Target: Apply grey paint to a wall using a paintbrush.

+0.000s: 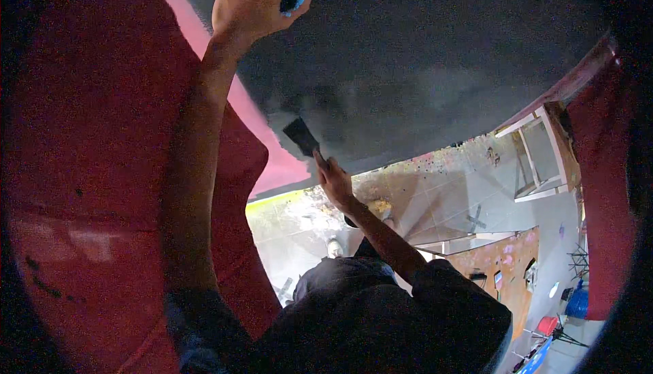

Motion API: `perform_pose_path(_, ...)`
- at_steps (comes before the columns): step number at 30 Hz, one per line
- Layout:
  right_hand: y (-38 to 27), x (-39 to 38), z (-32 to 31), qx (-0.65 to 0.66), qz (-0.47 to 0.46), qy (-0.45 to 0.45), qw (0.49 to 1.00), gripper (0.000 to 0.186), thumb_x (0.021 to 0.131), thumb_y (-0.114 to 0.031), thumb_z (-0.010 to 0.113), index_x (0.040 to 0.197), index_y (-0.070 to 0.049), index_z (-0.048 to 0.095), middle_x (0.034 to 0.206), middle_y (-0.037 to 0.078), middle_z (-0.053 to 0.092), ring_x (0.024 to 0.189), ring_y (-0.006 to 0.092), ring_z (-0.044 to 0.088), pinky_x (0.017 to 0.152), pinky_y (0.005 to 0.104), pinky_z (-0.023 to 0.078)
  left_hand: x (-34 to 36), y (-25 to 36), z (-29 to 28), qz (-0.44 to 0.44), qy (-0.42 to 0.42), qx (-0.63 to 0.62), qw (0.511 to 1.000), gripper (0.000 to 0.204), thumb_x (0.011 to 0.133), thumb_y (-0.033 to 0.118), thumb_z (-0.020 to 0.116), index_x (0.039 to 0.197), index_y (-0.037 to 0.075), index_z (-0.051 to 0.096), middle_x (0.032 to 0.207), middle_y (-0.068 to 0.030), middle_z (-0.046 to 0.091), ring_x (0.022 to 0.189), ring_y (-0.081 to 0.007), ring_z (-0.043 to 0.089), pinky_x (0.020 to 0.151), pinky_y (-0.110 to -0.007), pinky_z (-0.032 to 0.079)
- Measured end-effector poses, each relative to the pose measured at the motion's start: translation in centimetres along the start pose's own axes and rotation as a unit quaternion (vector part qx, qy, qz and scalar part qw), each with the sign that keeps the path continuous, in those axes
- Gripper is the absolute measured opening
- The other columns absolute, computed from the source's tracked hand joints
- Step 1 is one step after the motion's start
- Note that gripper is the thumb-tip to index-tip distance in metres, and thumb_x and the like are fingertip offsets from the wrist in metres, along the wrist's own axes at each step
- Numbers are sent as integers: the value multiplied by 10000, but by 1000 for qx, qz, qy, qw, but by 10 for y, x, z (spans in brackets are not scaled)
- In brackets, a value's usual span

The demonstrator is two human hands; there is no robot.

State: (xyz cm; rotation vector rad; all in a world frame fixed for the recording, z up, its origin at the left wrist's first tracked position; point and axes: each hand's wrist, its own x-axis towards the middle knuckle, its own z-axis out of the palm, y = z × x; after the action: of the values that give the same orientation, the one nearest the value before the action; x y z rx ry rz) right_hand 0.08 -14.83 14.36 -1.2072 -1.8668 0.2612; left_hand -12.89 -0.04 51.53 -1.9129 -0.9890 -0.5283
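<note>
My left hand is at the upper left of a large dark grey painted surface, its fingers curved over a dark, blue-edged object that I cannot make out. My right hand grips a wide paintbrush with black bristles, laid against the grey near the pink band. That band runs down the grey surface's left side. Around the brush the grey looks uneven, with lighter patches.
Dark red panels flank the surface. Below are a paint-spattered tiled floor, a white frame stand at the right, a wooden board with small items, a blue drum and a red object.
</note>
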Motion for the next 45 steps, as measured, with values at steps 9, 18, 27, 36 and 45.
perform_pose_path(9, -4, 20, 16, 117, -39, 37, 992, 404, 877, -102, 550, 1275, -71, 489, 732, 140, 569, 548, 290, 556, 463, 384, 431, -1, -6, 27, 17, 122, -103, 987, 598, 878, 471, 473, 1403, 226, 326, 1497, -77, 201, 1385, -286, 159, 1130, -461, 124)
perform_pose_path(18, 54, 43, -40, -35, 231, 56, 971, 342, 913, -337, 528, 924, -12, 632, 631, 129, 562, 547, 147, 476, 485, 347, 390, -3, -2, -7, 0, 8, 2, 1000, 605, 865, 474, 498, 1390, 215, 345, 1487, -80, 226, 1380, -282, 180, 1127, -463, 139)
perform_pose_path(27, 159, 3, -59, 122, 209, 316, 917, 279, 945, -266, 485, 963, -17, 611, 641, 25, 528, 523, 126, 422, 449, 278, 348, -2, 3, -3, 12, 36, -28, 999, 593, 884, 474, 470, 1398, 211, 336, 1502, -80, 197, 1388, -284, 160, 1130, -463, 125)
perform_pose_path(36, -52, -2, 88, 89, 136, 95, 982, 232, 900, -50, 539, 1125, 2, 555, 742, 151, 571, 581, 233, 513, 513, 335, 389, -1, 3, -5, 10, 11, -3, 1000, 593, 881, 474, 470, 1398, 219, 333, 1504, -79, 191, 1390, -284, 153, 1128, -467, 126)
perform_pose_path(45, -26, -4, 72, 100, 54, 107, 988, 464, 849, -12, 588, 1293, -48, 461, 699, 156, 516, 579, 297, 521, 483, 376, 399, 3, 10, -17, -24, -57, 33, 998, 599, 870, 469, 487, 1399, 237, 328, 1502, -76, 195, 1386, -287, 161, 1128, -468, 126)
